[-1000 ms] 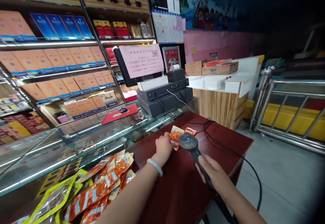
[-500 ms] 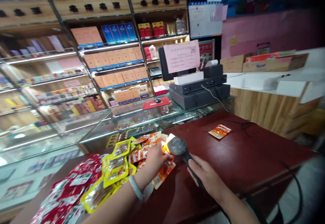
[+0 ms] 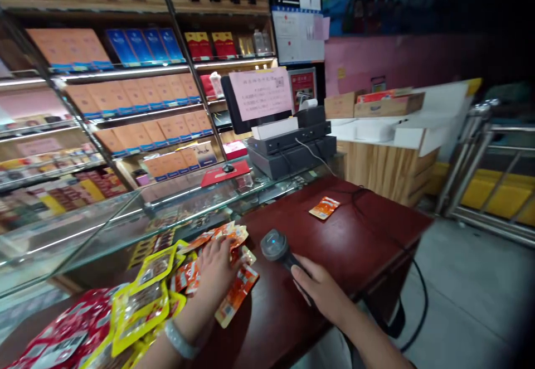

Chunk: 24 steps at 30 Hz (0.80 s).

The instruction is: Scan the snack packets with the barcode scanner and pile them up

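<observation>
My right hand [image 3: 313,285] is wrapped round the handle of a dark barcode scanner [image 3: 275,244], whose head is up over the table with a small blue light on it. My left hand [image 3: 216,260], with a pale bangle at the wrist, rests over a heap of orange snack packets [image 3: 237,296], its fingers apart and touching them. Just left of this hand are yellow-edged clear packets [image 3: 142,310]. Red packets [image 3: 67,330] are piled at the lower left. A single orange packet [image 3: 324,208] lies apart, farther back on the dark red table.
Behind the table [image 3: 288,319] runs a glass display counter [image 3: 167,199], with a monitor [image 3: 261,96] and a cash drawer [image 3: 292,154] on it. A black cable [image 3: 425,302] loops off the table's right side. Shelves of boxes [image 3: 136,96] fill the back wall.
My left hand has moved away from the scanner onto the orange heap, and the packet it held under the scanner is no longer in its grip. The view has turned right.
</observation>
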Motion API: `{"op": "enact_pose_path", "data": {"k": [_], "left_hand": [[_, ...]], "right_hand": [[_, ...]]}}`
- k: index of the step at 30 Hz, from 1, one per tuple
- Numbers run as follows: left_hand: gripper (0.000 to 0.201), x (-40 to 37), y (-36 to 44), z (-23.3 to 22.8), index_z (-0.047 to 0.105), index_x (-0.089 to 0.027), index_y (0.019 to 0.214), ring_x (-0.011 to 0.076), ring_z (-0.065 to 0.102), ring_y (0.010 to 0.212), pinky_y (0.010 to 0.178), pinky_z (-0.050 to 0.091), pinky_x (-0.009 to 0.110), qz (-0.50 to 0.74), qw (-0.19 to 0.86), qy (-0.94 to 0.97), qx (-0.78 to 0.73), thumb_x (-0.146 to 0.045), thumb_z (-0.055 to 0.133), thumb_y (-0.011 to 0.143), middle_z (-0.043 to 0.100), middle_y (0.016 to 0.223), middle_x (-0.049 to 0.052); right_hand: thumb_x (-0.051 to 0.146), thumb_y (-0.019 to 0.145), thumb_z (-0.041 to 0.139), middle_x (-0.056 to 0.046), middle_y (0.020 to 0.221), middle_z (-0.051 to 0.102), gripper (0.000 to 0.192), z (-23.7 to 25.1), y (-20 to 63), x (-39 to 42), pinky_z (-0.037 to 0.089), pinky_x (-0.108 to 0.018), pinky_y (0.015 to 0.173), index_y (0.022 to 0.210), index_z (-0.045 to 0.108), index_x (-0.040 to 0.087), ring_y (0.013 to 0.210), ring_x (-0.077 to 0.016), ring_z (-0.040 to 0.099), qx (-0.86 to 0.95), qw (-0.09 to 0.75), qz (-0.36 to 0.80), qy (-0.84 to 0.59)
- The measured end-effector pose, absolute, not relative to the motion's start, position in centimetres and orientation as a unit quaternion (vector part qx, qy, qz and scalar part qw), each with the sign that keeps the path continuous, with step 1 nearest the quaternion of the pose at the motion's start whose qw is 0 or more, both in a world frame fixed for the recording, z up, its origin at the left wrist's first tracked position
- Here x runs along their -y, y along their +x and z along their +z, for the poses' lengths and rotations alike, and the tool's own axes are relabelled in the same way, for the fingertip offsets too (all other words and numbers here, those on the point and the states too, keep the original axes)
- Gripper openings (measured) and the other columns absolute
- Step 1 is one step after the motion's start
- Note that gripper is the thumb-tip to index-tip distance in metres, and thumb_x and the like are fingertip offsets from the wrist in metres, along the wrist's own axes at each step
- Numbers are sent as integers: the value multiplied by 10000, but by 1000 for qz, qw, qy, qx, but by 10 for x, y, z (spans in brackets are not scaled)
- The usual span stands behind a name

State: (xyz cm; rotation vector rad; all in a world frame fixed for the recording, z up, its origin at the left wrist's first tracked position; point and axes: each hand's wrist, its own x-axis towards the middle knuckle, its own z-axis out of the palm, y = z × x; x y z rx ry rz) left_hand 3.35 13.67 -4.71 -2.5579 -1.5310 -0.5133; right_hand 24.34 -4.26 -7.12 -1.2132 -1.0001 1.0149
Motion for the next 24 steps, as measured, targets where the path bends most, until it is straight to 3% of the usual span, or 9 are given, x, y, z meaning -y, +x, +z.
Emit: {"op": "enact_pose_path", "data": {"k": [6, 12, 16, 20, 24], "left_hand": [[420, -130, 178, -59, 649, -263, 1195, 275, 528, 1198, 1005, 389, 381, -146, -41, -912, 380, -485, 633, 838, 642, 1255, 79], [460, -143, 289, -63, 671, -235, 1189, 295, 552, 1178, 938, 442, 377, -103, -110, -891, 428, -547, 506, 893, 650, 1243, 114], [512, -149, 327, -62, 683, -219, 1127, 335, 539, 1180, 924, 453, 427, -99, -110, -876, 459, -598, 605, 792, 632, 1244, 145], [423, -151, 345, -60, 692, -186, 1013, 358, 569, 1166, 914, 458, 430, -61, -124, -885, 446, -442, 755, 683, 655, 1189, 177], [282, -149, 336, -60, 651, -186, 1013, 255, 668, 1004, 812, 479, 310, -59, -152, -897, 412, -363, 668, 794, 707, 1070, 134]], "right_hand": [[655, 884, 526, 76, 604, 433, 662, -87, 299, 66, 301, -234, 463, 1321, 550, 158, 491, -114, 377, 343, 641, 406, -554], [704, 839, 549, 57, 657, 469, 672, -91, 336, 80, 326, -228, 485, 1291, 552, 207, 534, -127, 434, 267, 657, 397, -583], [713, 815, 577, 54, 654, 484, 688, -97, 345, 83, 332, -229, 480, 1288, 553, 215, 540, -131, 447, 229, 672, 403, -577], [701, 815, 595, 49, 655, 502, 700, -101, 344, 83, 333, -220, 478, 1300, 550, 198, 546, -122, 458, 217, 676, 412, -571], [702, 791, 628, 43, 653, 523, 695, -100, 342, 83, 341, -212, 477, 1280, 583, 210, 550, -118, 470, 200, 685, 403, -573]]}}
